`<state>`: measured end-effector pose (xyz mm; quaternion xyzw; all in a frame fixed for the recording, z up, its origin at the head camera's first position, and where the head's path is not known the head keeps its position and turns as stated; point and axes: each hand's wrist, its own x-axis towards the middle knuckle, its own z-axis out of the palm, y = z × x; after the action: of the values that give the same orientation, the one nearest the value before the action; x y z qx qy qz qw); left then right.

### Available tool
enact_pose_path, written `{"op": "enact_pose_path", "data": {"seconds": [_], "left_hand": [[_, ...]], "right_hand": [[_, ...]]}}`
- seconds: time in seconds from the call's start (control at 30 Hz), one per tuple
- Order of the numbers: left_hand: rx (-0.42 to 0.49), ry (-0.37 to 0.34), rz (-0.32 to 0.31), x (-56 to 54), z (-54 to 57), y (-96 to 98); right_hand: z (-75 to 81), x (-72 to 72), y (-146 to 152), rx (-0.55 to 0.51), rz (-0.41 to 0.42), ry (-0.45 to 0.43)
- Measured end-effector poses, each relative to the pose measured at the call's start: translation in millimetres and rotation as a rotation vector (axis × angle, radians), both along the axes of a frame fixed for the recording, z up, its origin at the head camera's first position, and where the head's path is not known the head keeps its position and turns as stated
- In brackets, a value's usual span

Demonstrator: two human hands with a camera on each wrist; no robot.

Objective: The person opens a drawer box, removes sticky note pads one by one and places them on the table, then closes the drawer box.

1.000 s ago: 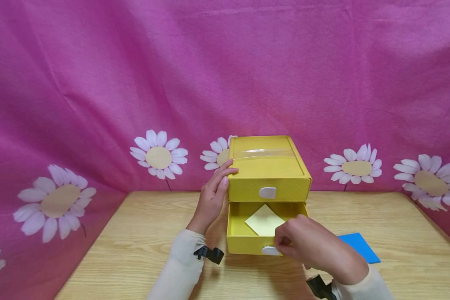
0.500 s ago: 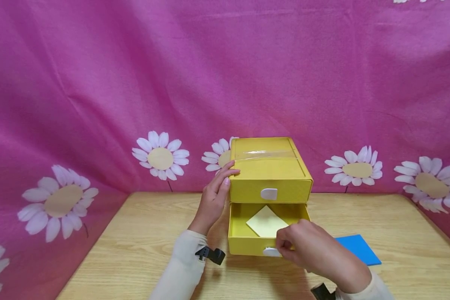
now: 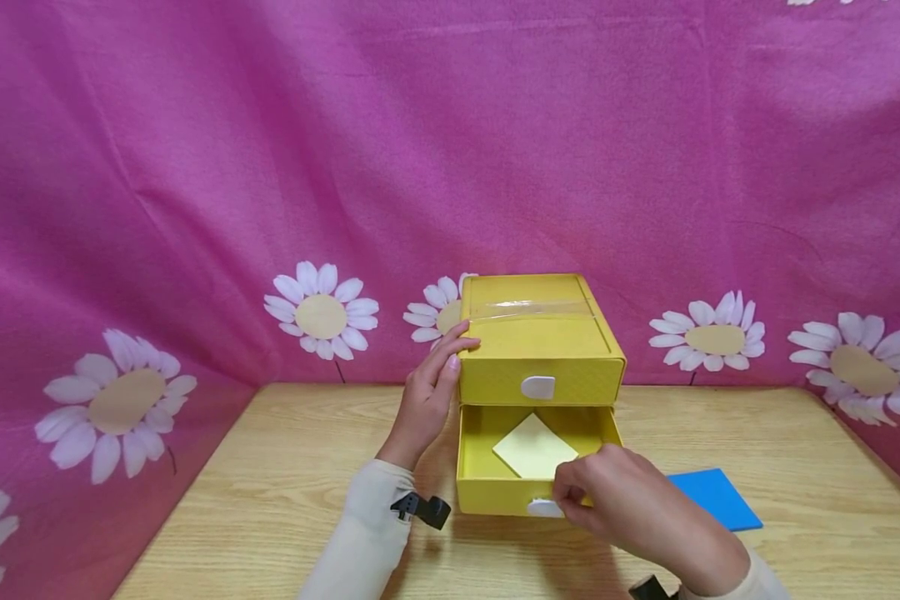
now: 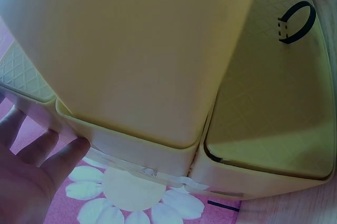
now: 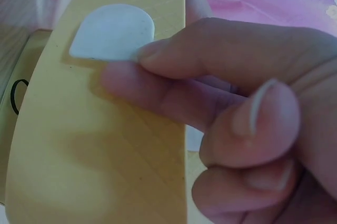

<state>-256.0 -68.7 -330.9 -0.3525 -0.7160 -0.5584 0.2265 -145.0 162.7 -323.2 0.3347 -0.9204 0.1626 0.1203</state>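
Note:
A yellow drawer box [image 3: 542, 340] stands on the table, its upper drawer [image 3: 495, 381] closed. Below it, a second drawer [image 3: 487, 497] is pulled out, and a pale yellow square of paper [image 3: 532, 446] lies inside, turned like a diamond. My right hand [image 3: 630, 504] pinches the white tab handle [image 5: 113, 32] of that drawer between thumb and finger, the other fingers curled. My left hand [image 3: 424, 406] rests against the box's left side, fingertips [image 4: 79, 148] on its top edge. A bottom compartment with a black loop [image 4: 300, 21] shows in the left wrist view.
To the right lies a blue square [image 3: 720, 500], partly behind my right wrist. Clear tape [image 3: 532, 308] crosses the box top. Behind the wooden table [image 3: 270, 500] hangs a pink cloth [image 3: 495, 150] with daisies.
The lower drawer has slid slightly further out towards me, my right hand moving with it. My left hand stays on the box.

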Motion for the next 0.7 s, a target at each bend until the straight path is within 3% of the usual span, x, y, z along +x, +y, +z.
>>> {"op": "enact_pose_path", "data": {"seconds": [0.37,0.7], "left_hand": [[-0.003,-0.013,0.012,0.7,0.6,-0.5],[-0.005,-0.016,0.004,2.1,1.4,0.0]], "right_hand": [[1.9,3.2,-1.1,-0.002,0.009,-0.066],[0.1,9.0,-0.4,-0.007,0.012,-0.013]]}}
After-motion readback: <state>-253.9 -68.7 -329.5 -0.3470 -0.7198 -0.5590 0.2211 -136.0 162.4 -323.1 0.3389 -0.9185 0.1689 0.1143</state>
